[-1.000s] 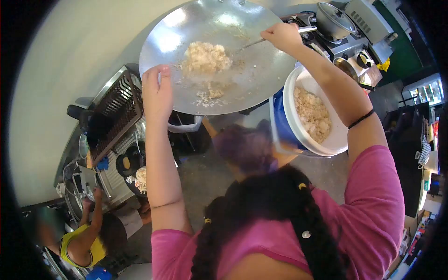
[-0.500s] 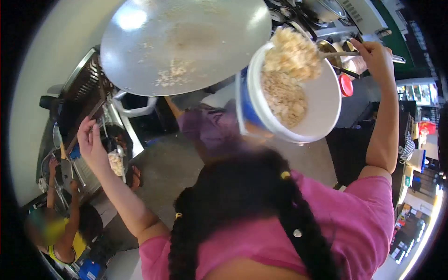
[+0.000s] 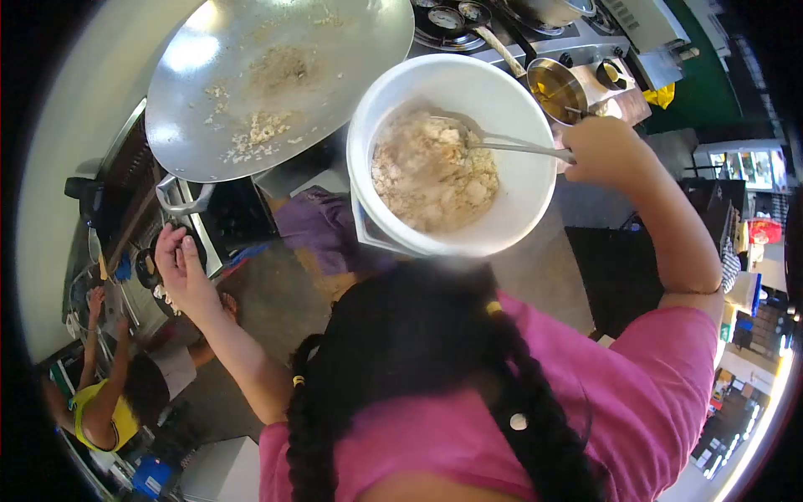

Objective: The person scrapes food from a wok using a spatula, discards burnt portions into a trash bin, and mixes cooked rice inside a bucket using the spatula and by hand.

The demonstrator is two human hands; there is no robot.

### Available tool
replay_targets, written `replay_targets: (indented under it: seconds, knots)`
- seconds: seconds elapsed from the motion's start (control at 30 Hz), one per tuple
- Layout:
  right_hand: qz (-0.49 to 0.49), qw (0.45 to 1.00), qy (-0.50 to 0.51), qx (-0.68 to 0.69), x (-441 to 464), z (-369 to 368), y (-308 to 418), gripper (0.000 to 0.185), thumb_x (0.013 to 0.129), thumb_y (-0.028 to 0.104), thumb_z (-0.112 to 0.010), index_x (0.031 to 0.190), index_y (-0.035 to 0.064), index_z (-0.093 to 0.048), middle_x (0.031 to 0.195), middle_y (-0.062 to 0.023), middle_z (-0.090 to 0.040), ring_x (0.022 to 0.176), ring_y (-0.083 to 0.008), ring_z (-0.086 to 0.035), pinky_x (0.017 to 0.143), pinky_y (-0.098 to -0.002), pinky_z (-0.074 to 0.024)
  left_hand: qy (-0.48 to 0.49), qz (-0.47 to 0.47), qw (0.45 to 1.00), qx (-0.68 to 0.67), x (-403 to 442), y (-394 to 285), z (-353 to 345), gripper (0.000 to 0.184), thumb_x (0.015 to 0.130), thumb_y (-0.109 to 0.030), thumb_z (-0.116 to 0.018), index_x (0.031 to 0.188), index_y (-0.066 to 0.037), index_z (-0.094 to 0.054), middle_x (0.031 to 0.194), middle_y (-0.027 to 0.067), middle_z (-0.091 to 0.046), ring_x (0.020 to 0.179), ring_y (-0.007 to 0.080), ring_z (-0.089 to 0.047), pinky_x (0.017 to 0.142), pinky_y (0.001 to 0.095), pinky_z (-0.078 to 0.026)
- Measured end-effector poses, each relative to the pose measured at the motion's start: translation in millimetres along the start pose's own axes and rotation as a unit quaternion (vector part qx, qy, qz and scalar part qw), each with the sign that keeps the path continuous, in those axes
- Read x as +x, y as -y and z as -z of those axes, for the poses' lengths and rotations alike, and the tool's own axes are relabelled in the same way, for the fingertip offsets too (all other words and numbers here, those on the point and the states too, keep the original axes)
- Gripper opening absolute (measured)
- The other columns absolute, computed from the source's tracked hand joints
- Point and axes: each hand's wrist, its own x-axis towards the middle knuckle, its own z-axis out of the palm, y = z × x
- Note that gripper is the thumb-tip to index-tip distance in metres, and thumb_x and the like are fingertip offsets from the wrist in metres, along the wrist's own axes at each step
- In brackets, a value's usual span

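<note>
My right hand [image 3: 604, 152] is closed round the handle of a metal ladle [image 3: 523, 145], whose head is partly sunk in rice. The cooked rice [image 3: 435, 188], blurred in part, lies inside a large white bucket [image 3: 529, 197], tilted so that I see into it. My left hand [image 3: 186, 272] holds nothing, its fingers apart and slightly bent, just below the side handle [image 3: 186, 199] of a big metal wok [image 3: 196, 125]. Grains of rice [image 3: 258, 134] cling to the wok's inner surface.
A small pan [image 3: 559, 90] with yellowish liquid stands near the stove burners [image 3: 452, 18] at the upper right. A purple cloth [image 3: 316, 227] hangs below the wok. At the lower left, another person in a yellow top [image 3: 113, 410] works at a counter.
My right hand has moved left and down, and the heaped rice on the ladle is now down in the bucket. Wok and bucket appear further left; my left hand is slightly lower.
</note>
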Motion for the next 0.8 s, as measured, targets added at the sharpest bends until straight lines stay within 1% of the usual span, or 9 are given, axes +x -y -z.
replay_targets:
  seconds: [0.23,0.3,0.4,0.43,0.53,0.57,0.63,0.73,0.8]
  knots:
    - [-0.067,0.973,-0.042,0.216,-59,11,-12,0.028,0.077,0.025,-0.076,0.093,0.0035,-0.068,0.082,-0.0178,-0.067,0.081,-0.0358,-0.065,0.075,-0.0429,-0.0496,0.002,0.055,0.998,-0.028,-49,-2,-20,0.012,0.096,-0.007,-0.063,0.108,-0.004,-0.065,0.140,0.0103,-0.049,0.123,0.0189,-0.051,0.103,0.0342,-0.043]
    - [-0.061,0.969,-0.057,0.233,-64,3,-17,0.027,0.077,0.020,-0.076,0.100,0.0064,-0.068,0.095,-0.0120,-0.072,0.084,-0.0280,-0.069,0.073,-0.0413,-0.0518,-0.005,0.055,0.998,-0.028,-57,-12,-31,0.011,0.096,-0.007,-0.063,0.107,-0.005,-0.065,0.138,0.0099,-0.049,0.123,0.0184,-0.051,0.102,0.0346,-0.043]
    - [-0.025,0.817,-0.231,0.528,-73,-15,-24,0.036,0.079,-0.001,-0.065,0.115,0.0035,-0.066,0.101,-0.0042,-0.069,0.084,-0.0085,-0.065,0.067,-0.0291,-0.0509,0.010,0.041,0.998,-0.042,-60,-24,-43,0.013,0.098,-0.012,-0.061,0.107,-0.004,-0.065,0.138,0.0120,-0.053,0.124,0.0207,-0.051,0.104,0.0349,-0.042]
    - [-0.023,0.816,-0.231,0.529,-66,-31,-21,0.036,0.079,-0.001,-0.065,0.115,0.0035,-0.066,0.101,-0.0042,-0.069,0.084,-0.0085,-0.065,0.067,-0.0291,-0.0509,0.008,0.040,0.998,-0.040,-60,-28,-47,0.013,0.098,-0.012,-0.061,0.107,-0.004,-0.065,0.138,0.0120,-0.053,0.124,0.0207,-0.051,0.104,0.0349,-0.042]
    - [0.008,0.374,-0.441,0.816,-31,-84,-7,0.030,0.093,0.006,-0.058,0.122,-0.0006,-0.057,0.117,-0.0168,-0.065,0.105,-0.0197,-0.064,0.089,-0.0297,-0.0496,0.039,0.006,0.999,-0.035,-60,-41,-63,0.013,0.098,-0.010,-0.059,0.108,-0.003,-0.064,0.138,0.0109,-0.053,0.124,0.0202,-0.051,0.103,0.0349,-0.043]
    - [-0.022,0.283,-0.450,0.847,-16,-79,14,0.016,0.096,0.007,-0.055,0.111,0.0017,-0.057,0.121,-0.0178,-0.064,0.119,-0.0226,-0.059,0.098,-0.0309,-0.0443,0.037,0.008,0.999,-0.034,-60,-45,-69,0.013,0.098,-0.010,-0.059,0.108,-0.003,-0.064,0.138,0.0109,-0.053,0.124,0.0202,-0.051,0.103,0.0349,-0.043]
    - [-0.012,0.133,-0.395,0.909,2,-61,50,0.007,0.099,0.011,-0.057,0.102,0.0050,-0.055,0.107,-0.0102,-0.063,0.105,-0.0180,-0.058,0.092,-0.0325,-0.0439,0.059,0.004,0.992,-0.114,-60,-54,-85,0.013,0.096,-0.003,-0.061,0.108,-0.001,-0.065,0.136,0.0105,-0.050,0.118,0.0174,-0.054,0.101,0.0322,-0.044]
    - [0.100,0.050,-0.423,0.899,33,-68,42,0.018,0.101,0.022,-0.060,0.094,0.0082,-0.052,0.088,-0.0030,-0.052,0.083,-0.0155,-0.050,0.082,-0.0343,-0.0433,0.082,-0.007,0.989,-0.121,-63,-64,-102,0.012,0.096,-0.004,-0.061,0.107,-0.002,-0.064,0.137,0.0103,-0.051,0.121,0.0181,-0.052,0.103,0.0331,-0.043]
    - [0.055,0.048,-0.433,0.899,43,-56,37,0.022,0.101,0.027,-0.061,0.093,0.0087,-0.052,0.084,-0.0014,-0.046,0.079,-0.0151,-0.044,0.080,-0.0348,-0.0428,0.101,-0.020,0.987,-0.124,-62,-71,-109,0.011,0.096,-0.005,-0.061,0.106,-0.003,-0.064,0.138,0.0105,-0.051,0.126,0.0195,-0.049,0.105,0.0345,-0.042]
